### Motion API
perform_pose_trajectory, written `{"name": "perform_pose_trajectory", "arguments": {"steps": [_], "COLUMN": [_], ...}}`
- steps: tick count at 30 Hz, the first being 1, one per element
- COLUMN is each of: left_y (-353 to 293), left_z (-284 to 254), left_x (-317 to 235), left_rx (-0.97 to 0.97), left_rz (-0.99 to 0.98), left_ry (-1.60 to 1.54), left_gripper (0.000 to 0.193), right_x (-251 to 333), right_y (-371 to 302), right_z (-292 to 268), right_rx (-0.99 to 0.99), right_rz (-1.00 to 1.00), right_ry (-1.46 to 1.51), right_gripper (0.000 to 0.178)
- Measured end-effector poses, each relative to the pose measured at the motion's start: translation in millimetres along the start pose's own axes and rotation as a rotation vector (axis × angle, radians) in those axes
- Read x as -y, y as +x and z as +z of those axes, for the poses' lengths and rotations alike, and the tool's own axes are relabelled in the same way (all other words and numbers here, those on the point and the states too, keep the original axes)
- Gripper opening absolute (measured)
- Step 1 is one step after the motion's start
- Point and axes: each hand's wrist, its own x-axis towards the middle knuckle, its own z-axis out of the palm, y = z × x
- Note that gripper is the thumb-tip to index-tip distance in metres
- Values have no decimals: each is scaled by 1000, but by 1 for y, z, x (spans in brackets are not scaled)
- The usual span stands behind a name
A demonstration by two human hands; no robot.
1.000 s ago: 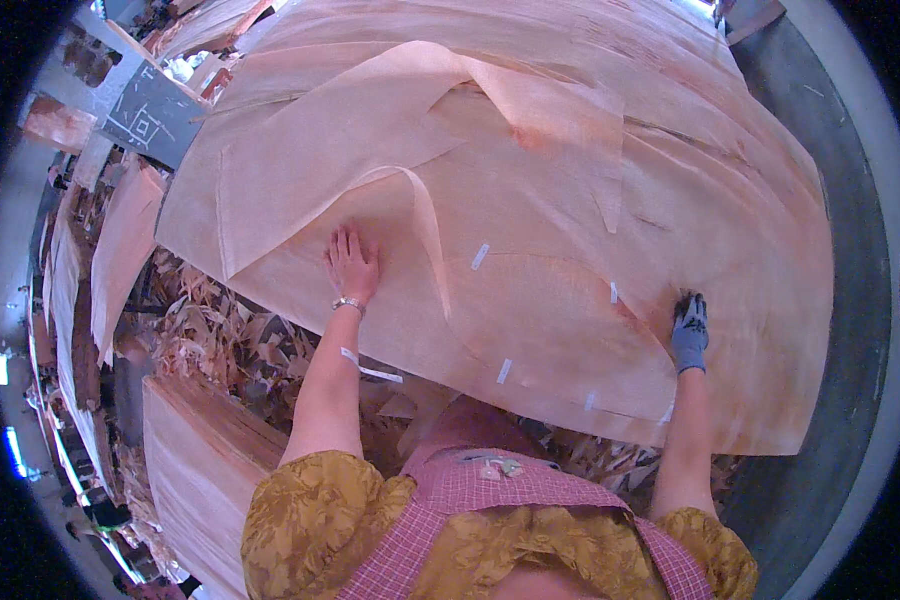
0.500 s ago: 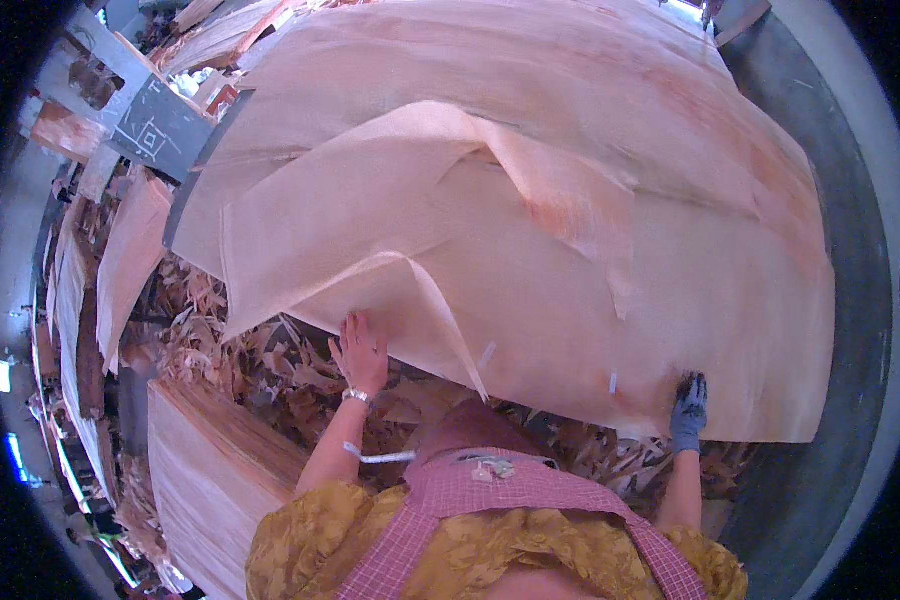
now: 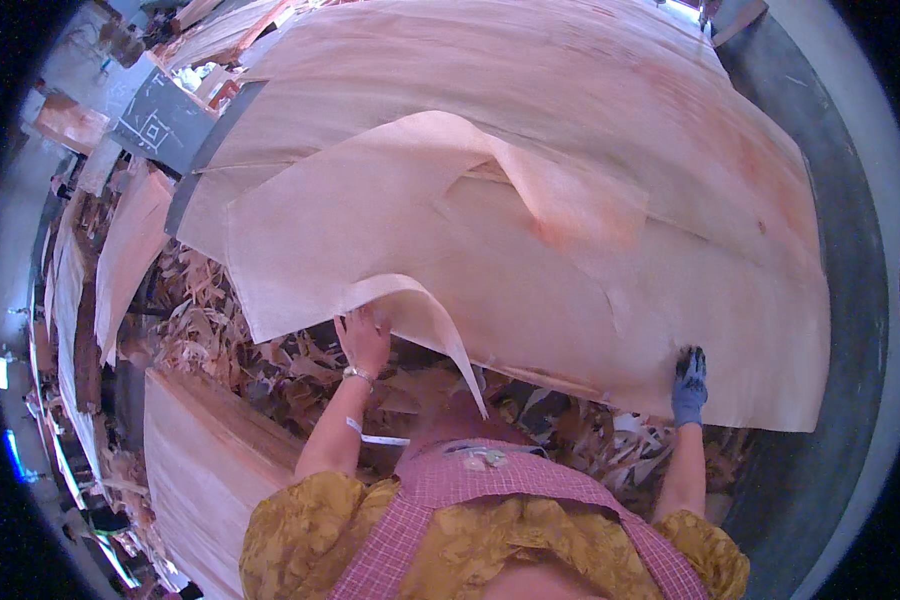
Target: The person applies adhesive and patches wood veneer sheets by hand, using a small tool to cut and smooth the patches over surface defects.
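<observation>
A wide, thin sheet of pale wood veneer (image 3: 530, 270) lies in front of me, with a raised fold across its middle. At its near edge a narrow flap (image 3: 410, 287) curls up and hangs toward my apron. My bare left hand (image 3: 365, 345) reaches to that edge beside the flap, fingers stretched out and their tips at or just under the sheet. On the right, my right hand (image 3: 690, 388), in a grey-blue glove with dark fingertips, lies flat on the veneer close to its near edge.
More veneer (image 3: 570, 60) spreads beyond the folded sheet. Torn veneer scraps (image 3: 200, 310) litter the floor below and left. A stack of sheets (image 3: 210, 460) stands at lower left. A dark grey panel (image 3: 160, 125) with chalk marks is at upper left.
The veneer's near edge has shifted away from me, baring more scraps. The flap by my left hand has lifted and curled more. My right hand has moved slightly forward with the sheet.
</observation>
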Motion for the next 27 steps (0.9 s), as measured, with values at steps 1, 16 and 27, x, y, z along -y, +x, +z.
{"name": "perform_pose_trajectory", "arguments": {"steps": [1, 16, 27], "left_y": [-7, 292, 386], "left_z": [-5, 19, 14], "left_x": [-1, 131, 146], "left_rx": [41, -47, 61], "left_rz": [-1, 25, 207], "left_ry": [-32, -38, -162], "left_gripper": [56, 75, 47], "right_x": [-6, 276, 236], "right_y": [-8, 238, 254], "right_z": [-1, -85, -32], "right_rx": [-38, -304, 41], "right_rz": [-63, -324, -195], "right_ry": [-4, 299, -68], "right_gripper": [53, 31, 43]}}
